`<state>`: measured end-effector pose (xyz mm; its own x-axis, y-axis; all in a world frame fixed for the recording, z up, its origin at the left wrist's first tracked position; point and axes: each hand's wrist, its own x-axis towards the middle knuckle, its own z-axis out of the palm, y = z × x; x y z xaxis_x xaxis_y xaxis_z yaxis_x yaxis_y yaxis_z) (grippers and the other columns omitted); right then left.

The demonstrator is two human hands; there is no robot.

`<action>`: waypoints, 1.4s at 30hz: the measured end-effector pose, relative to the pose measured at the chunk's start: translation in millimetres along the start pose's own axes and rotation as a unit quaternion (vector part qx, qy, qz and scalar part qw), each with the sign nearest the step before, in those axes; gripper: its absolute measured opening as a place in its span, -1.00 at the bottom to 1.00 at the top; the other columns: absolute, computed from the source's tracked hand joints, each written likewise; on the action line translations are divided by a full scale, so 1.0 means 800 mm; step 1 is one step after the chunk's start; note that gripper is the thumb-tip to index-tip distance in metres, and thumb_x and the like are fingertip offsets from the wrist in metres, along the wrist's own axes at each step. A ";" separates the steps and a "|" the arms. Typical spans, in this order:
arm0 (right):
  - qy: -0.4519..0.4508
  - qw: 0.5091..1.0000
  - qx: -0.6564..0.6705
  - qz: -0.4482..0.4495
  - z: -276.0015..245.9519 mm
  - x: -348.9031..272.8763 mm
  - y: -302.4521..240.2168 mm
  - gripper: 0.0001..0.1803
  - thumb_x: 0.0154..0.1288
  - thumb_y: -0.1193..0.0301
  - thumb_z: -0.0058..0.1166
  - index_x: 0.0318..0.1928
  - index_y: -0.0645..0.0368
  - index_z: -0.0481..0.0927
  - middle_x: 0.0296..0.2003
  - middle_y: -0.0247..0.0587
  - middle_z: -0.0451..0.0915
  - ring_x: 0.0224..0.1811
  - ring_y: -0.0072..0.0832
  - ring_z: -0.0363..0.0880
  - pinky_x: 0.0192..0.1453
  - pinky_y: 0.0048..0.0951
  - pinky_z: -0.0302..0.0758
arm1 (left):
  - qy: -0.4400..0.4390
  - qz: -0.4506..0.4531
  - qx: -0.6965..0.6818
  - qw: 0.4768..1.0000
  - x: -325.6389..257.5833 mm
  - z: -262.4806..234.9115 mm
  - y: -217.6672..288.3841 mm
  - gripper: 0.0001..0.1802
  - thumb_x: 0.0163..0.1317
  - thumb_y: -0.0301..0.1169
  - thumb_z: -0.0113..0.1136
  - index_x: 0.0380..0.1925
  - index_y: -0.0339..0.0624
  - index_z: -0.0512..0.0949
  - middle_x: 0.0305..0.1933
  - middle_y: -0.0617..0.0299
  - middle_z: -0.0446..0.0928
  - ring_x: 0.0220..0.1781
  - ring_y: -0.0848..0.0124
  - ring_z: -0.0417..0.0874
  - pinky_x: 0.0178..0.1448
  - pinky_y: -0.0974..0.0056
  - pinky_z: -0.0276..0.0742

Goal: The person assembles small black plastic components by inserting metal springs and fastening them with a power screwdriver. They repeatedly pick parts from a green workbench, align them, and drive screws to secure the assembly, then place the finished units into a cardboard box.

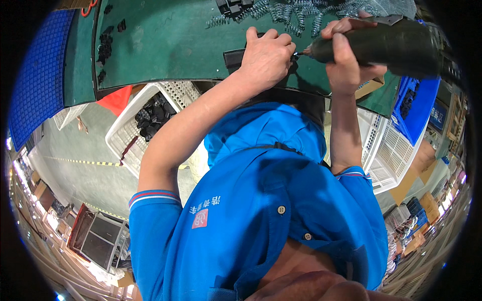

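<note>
My left hand [267, 57] is closed over a black part [233, 59] on the green worktable [165, 45], near its front edge. One end of that part sticks out to the left of my fingers; the rest is hidden beneath the hand. In my right hand [346, 62] is a dark power screwdriver [396, 47], lying nearly level with its bit pointing left. The tip meets the work just beside my left fingertips. Whether a screw sits there is too small to tell.
Loose metal springs [301, 12] lie at the table's back, beside black blocks [233, 7]. Small black pieces [104, 47] line the left side. Below the edge stands a white crate [118, 135] holding black parts. A blue bin [424, 108] is at the right, a blue mat [37, 70] far left.
</note>
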<state>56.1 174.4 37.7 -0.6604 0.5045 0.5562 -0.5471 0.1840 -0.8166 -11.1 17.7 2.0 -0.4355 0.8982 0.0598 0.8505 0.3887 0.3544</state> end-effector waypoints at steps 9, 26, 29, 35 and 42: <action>-0.146 0.987 -0.069 -0.017 0.023 -0.019 -0.003 -0.37 0.10 0.69 0.09 0.24 0.39 0.28 -0.28 -0.10 0.49 -0.27 -0.34 0.51 -0.13 -0.32 0.51 | 0.058 0.009 -0.011 0.998 -0.003 0.007 -0.005 -0.87 0.01 -0.30 0.31 -0.43 -0.04 0.61 -0.31 0.35 0.54 -0.17 0.31 0.56 -0.06 -0.03 0.24; 0.183 0.788 -0.511 0.292 -0.307 -0.024 -0.081 -0.63 0.12 0.35 0.38 -0.11 0.30 0.65 -0.35 -0.23 0.69 -0.31 -0.48 0.64 -0.17 -0.42 0.52 | 0.047 0.008 -0.041 0.998 -0.012 -0.005 -0.001 -0.56 -0.06 -0.32 0.43 -0.11 -0.08 0.60 -0.15 0.22 0.55 0.00 0.23 0.54 0.19 -0.06 0.27; 0.108 0.613 -0.689 0.371 -0.337 -0.067 -0.057 -0.36 0.01 0.10 0.38 0.14 0.06 0.63 -0.12 0.01 0.71 -0.05 -0.09 0.68 0.06 -0.18 0.53 | 0.100 -0.005 -0.114 0.988 -0.039 -0.054 -0.007 -0.62 -0.02 -0.36 0.39 -0.16 -0.18 0.57 -0.18 0.13 0.52 -0.06 0.13 0.55 0.10 0.02 0.37; 0.090 0.751 -0.621 0.205 -0.252 -0.026 -0.098 -0.59 0.32 0.25 0.19 0.08 0.24 0.63 0.01 -0.01 0.64 0.08 -0.21 0.62 0.18 -0.32 0.47 | -0.235 -0.296 0.136 0.916 -0.242 -0.136 -0.104 -0.69 -0.07 -0.27 0.36 -0.33 -0.21 0.68 -0.19 -0.01 0.62 -0.06 0.07 0.67 0.01 -0.01 0.47; -0.201 0.619 -0.726 0.221 -0.146 -0.039 -0.051 -0.74 0.23 0.33 0.22 -0.08 0.06 0.61 -0.24 -0.11 0.61 -0.18 -0.04 0.63 -0.14 -0.10 0.55 | 0.048 -0.254 0.022 0.966 -0.098 -0.160 -0.186 -0.47 0.10 -0.17 0.36 0.03 -0.21 0.58 -0.16 -0.02 0.61 -0.09 0.04 0.65 -0.04 0.04 0.58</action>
<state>159.1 249.6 35.6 -0.8143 0.5802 -0.0162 0.5804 0.8141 -0.0179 -141.5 -136.7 63.6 -0.8236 0.5666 -0.0252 0.5300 0.7846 0.3216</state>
